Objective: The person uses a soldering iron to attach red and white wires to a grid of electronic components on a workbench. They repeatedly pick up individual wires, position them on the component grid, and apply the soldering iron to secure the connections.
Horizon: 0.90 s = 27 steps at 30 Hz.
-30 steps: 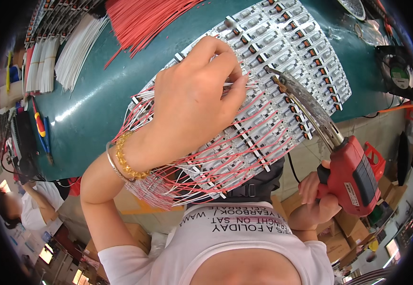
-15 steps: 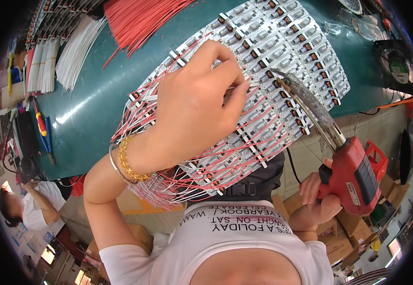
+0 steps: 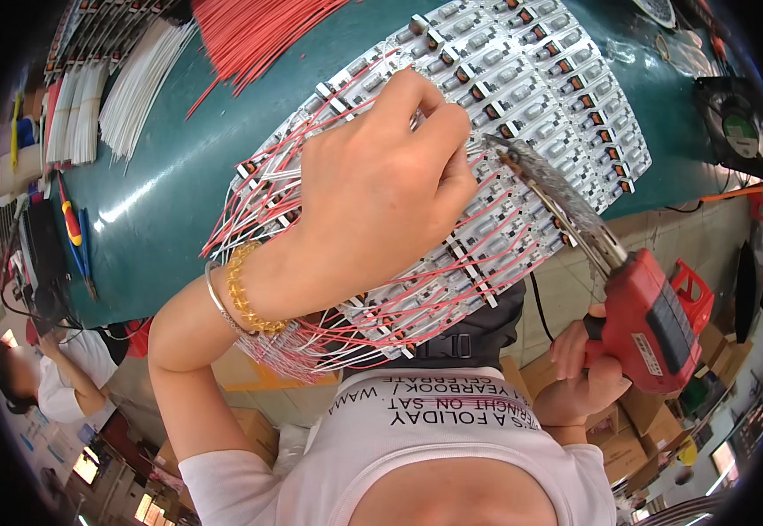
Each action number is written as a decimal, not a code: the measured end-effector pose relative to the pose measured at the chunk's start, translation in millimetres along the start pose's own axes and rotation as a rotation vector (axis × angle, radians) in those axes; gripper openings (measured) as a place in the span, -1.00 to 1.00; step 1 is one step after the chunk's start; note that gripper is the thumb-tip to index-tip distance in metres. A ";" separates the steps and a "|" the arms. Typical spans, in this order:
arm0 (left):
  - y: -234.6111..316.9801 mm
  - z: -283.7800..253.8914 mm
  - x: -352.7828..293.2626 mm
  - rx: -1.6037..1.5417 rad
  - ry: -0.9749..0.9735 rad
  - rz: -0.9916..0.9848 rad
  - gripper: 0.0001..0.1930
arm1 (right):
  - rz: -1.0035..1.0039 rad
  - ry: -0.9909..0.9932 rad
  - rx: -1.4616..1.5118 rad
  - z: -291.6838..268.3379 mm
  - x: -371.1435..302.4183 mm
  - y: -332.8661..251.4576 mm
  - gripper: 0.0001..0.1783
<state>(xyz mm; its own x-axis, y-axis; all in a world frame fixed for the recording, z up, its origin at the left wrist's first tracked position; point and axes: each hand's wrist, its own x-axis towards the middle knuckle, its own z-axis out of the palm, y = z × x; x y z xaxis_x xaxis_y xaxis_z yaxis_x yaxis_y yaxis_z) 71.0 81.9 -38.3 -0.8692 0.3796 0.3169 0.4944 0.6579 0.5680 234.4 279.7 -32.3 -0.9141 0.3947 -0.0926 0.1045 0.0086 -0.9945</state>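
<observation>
A large panel of white circuit boards (image 3: pixel 531 114) lies across the table edge, its rows dotted with small components. Over its middle is my left hand (image 3: pixel 381 175), fingers pinched together; a thin white wire (image 3: pixel 480 151) shows at the fingertips, partly hidden. My right hand (image 3: pixel 588 368) grips the handle of a red and black soldering gun (image 3: pixel 652 329). The gun's dark metal tip (image 3: pixel 500 145) points at the boards just right of my left fingertips; whether it touches cannot be told. Many red and white wires (image 3: pixel 311 346) trail from the left part of the panel toward me.
On the green table (image 3: pixel 162 193), bundles of red wires (image 3: pixel 259 35) and white wires (image 3: pixel 149 83) lie at the far left. Nearer are a red-yellow screwdriver (image 3: pixel 70 223) and blue-handled tool (image 3: pixel 86 250). A black fan (image 3: pixel 737 131) stands right. Another person (image 3: pixel 61 377) sits left.
My left hand has shifted slightly right. The soldering gun has moved a little left, its tip now closer to my left fingertips.
</observation>
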 end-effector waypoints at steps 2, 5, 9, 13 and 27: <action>1.0 0.3 0.3 -0.005 -0.008 -0.003 -0.89 | 0.037 -0.042 0.047 7.2 4.7 -12.4 -0.16; 0.3 -0.2 -0.4 0.017 0.002 0.008 -0.89 | 0.039 -0.001 0.011 10.5 5.1 -12.1 -0.13; 0.3 -0.4 0.2 -0.003 -0.004 0.019 -0.90 | 0.009 -0.043 0.024 10.6 6.7 -11.2 -0.13; -1.0 -2.6 0.5 -0.102 0.012 -0.003 -0.91 | -0.021 -0.084 0.059 3.8 8.4 -6.3 -0.13; -4.4 -17.3 2.9 -0.051 -0.213 0.115 -0.89 | -0.010 -0.076 0.074 -3.6 3.8 -7.3 -0.11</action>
<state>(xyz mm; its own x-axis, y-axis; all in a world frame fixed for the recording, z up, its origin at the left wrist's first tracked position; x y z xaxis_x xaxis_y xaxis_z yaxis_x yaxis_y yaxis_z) 66.2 68.9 -26.7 -0.7835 0.5822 0.2175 0.5844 0.5711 0.5765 231.6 284.5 -25.3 -0.9424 0.3240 -0.0835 0.0688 -0.0567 -0.9960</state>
